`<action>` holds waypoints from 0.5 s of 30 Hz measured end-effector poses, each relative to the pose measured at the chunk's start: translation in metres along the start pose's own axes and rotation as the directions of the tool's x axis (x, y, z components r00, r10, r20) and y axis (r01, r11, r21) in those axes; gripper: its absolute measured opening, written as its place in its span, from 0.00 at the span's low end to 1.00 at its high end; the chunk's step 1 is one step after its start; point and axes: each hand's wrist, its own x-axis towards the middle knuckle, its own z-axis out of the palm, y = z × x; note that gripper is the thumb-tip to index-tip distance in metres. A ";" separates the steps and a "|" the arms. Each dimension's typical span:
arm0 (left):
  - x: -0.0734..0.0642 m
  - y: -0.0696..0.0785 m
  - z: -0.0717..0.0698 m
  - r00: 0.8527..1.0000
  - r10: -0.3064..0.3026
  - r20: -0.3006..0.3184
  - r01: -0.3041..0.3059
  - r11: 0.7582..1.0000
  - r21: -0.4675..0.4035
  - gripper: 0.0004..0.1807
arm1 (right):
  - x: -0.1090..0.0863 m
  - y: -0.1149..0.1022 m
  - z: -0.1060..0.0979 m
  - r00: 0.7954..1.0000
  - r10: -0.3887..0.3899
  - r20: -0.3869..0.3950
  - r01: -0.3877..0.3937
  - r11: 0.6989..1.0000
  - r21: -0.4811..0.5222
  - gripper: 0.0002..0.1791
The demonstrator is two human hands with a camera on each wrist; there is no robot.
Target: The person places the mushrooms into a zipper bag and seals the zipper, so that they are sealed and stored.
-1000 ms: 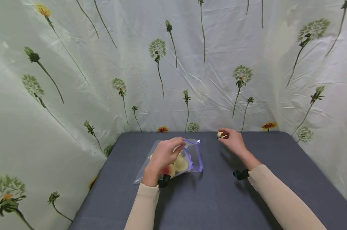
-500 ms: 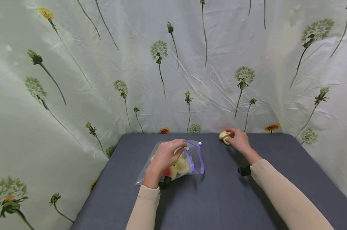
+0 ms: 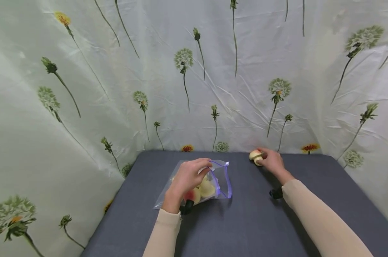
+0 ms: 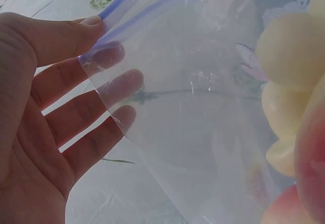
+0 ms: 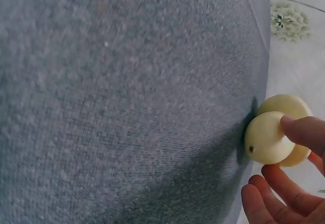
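My left hand (image 3: 190, 175) pinches the rim of a clear zip bag (image 3: 225, 166) with a purple closure between thumb and index finger. In the left wrist view the other fingers spread behind the clear plastic (image 4: 193, 117). The bag's mouth gapes to the right. Pale yellow rounded pieces (image 4: 289, 51) and red-tinged ones (image 4: 312, 148) lie inside it. Over at the back edge of the table, my right hand (image 3: 272, 161) holds a pale yellow mushroom-shaped piece (image 5: 266, 137) between thumb and fingers. A small dark spot marks its rounded end.
The dark grey table (image 3: 232, 228) reaches back to a whitish curtain (image 3: 194, 89) printed with dandelions, which hangs right behind its rear edge. Another stretch of curtain runs along the left side.
My right hand has shifted slightly right and lower with the mushroom-shaped piece, which shows more fully than before. The left hand keeps its hold on the bag; the view has tilted slightly.
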 end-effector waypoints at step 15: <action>-0.001 0.001 0.001 1.000 -0.006 0.000 0.006 1.000 -0.004 0.08 | 0.005 0.005 0.005 0.999 -0.041 0.013 0.041 0.999 -0.014 0.36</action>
